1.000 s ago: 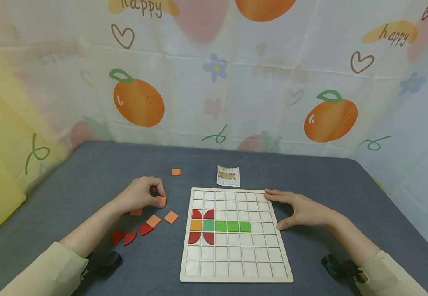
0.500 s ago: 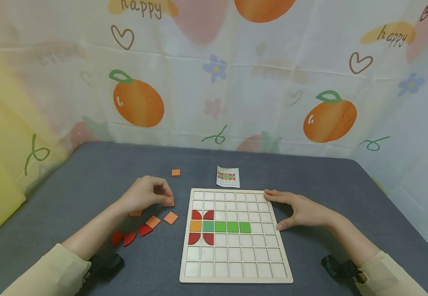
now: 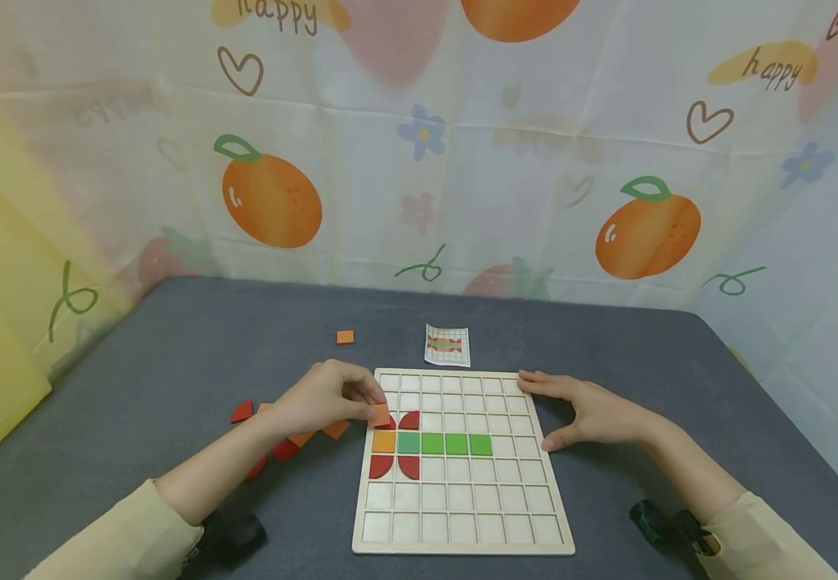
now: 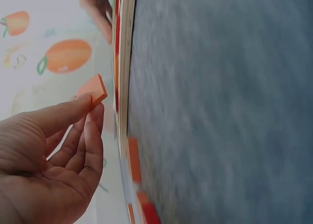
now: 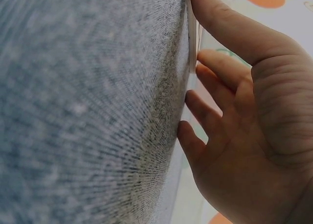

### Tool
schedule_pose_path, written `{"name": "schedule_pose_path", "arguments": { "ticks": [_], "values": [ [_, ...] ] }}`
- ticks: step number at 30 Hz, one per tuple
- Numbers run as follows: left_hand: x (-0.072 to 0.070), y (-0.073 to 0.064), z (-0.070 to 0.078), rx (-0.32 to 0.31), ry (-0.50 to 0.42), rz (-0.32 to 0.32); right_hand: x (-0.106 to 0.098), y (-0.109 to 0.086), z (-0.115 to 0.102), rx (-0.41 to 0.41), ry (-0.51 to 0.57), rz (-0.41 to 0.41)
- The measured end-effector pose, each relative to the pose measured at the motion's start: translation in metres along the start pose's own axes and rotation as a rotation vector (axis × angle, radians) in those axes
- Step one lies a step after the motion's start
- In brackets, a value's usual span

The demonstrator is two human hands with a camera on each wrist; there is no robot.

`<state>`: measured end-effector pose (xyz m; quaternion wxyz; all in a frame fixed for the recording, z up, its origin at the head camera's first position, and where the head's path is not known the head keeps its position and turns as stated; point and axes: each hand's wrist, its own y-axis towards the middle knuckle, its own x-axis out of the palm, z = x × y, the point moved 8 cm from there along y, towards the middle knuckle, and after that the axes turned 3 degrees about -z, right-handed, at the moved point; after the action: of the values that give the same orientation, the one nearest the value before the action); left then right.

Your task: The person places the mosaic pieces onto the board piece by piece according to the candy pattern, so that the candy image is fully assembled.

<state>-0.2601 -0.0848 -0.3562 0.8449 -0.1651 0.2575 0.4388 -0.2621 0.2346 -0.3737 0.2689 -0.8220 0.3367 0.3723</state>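
Between thumb and fingers, my left hand [image 3: 333, 395] pinches an orange square tile [image 4: 94, 90]. In the head view that tile hangs over the left edge of the wooden grid board [image 3: 462, 541], partly covering a red quarter-circle piece. An orange-yellow square [image 3: 383, 441], a teal square [image 3: 408, 442] and several green squares [image 3: 456, 444] fill one row of the board. Red quarter-circle pieces [image 3: 409, 467] sit above and below the row's left end. My right hand [image 3: 596, 411] rests its thumb and fingertips on the board's right edge, fingers spread.
Left of the board, partly hidden by my left forearm, lie several orange tiles [image 3: 335, 430] and red pieces [image 3: 242, 412]. A lone orange tile [image 3: 345, 337] lies farther back. Behind the board is a small pattern card [image 3: 447, 345]. A printed cloth [image 3: 506, 161] hangs beyond the dark table [image 3: 607, 330].
My left hand has carried the orange tile rightward from beside the loose pieces to over the board's left edge. The right hand has stayed at the board's right edge.
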Motion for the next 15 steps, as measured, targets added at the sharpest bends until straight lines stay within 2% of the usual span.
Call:
{"name": "schedule_pose_path", "arguments": {
  "ticks": [9,15],
  "values": [
    [0.032,0.009,0.021,0.032,-0.048,-0.051,0.001,0.001,0.001,0.008,0.016,-0.008],
    [0.053,0.011,0.030,0.008,-0.088,-0.077,0.000,0.000,-0.001,-0.003,0.007,-0.003]
  ]
}}
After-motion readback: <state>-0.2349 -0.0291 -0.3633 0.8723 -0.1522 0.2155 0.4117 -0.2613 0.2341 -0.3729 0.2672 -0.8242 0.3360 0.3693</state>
